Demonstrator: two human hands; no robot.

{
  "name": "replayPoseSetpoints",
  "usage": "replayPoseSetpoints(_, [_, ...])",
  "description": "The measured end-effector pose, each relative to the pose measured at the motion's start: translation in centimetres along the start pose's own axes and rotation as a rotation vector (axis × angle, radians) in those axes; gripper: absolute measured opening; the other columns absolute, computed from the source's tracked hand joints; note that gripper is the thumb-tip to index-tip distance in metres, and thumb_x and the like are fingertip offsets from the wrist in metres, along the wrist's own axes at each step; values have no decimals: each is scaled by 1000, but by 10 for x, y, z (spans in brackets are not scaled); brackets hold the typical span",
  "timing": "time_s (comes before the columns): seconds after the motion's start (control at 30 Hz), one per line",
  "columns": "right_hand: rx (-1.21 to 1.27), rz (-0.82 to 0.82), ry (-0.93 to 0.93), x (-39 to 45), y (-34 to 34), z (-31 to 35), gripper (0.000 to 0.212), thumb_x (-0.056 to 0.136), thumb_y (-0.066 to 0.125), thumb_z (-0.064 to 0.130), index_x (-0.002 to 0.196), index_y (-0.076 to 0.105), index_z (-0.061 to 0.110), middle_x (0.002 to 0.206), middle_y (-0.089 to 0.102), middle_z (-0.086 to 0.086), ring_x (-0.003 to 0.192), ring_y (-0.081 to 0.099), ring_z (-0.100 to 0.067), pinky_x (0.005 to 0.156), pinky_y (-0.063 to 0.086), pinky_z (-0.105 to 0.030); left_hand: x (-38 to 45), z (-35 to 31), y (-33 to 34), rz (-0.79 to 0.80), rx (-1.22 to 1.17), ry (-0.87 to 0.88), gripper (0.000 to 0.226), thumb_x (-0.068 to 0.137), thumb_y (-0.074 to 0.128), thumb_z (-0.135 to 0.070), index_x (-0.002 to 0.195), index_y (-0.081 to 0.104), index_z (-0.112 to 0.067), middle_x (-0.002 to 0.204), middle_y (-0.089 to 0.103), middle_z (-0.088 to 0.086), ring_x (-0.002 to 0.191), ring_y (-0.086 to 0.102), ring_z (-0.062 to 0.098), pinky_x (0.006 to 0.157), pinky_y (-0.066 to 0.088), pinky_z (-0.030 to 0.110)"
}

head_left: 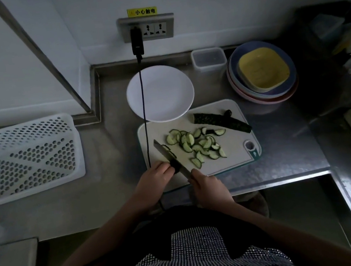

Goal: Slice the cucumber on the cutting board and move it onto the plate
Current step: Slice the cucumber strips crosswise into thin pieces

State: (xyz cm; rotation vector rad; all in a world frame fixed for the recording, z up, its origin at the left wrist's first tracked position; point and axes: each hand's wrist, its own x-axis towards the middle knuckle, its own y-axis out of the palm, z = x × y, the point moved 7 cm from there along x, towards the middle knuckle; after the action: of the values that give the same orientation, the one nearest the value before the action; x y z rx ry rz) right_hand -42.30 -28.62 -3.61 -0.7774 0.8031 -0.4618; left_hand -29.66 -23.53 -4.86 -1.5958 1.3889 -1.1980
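Head camera view, looking down at a dim kitchen counter (278, 162). A pale cutting board (234, 160) lies at the centre, and a loose heap of half-moon cucumber slices (197, 144) is spread across its middle. At the far side of the board lies an uncut cucumber half (221, 121), dark skin up, with a small stem end just beside it. A knife (169, 155) is angled across the near left part of the board, its blade resting over a short dark piece of cucumber. The right hand (206, 185) is curled around the knife handle; the left hand (154, 177) has its fingertips bent onto that short piece, steadying it against the blade. A white plate (174, 87) sits beyond the board, its near rim overlapping the board's far edge, and it holds nothing. A black cable (145, 123) hangs from a wall socket (146, 28) across the plate's left side. Farther out are a white perforated basket at left, a clear container and stacked coloured dishes at right. Slicing looks roughly half finished; the long half remains, and no slices have been moved yet.
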Motion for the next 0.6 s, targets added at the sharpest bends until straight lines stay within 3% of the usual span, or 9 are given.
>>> replayPoseSetpoints(0.6, [-8, 20, 8, 3, 2, 1, 21, 102, 36, 32, 106, 41, 12, 100, 63, -23, 92, 59, -43, 63, 36, -37, 1, 2, 0, -28, -11, -10, 27, 83, 45, -13, 91, 70, -4, 86, 62, 8, 89, 49, 21, 62, 55, 33])
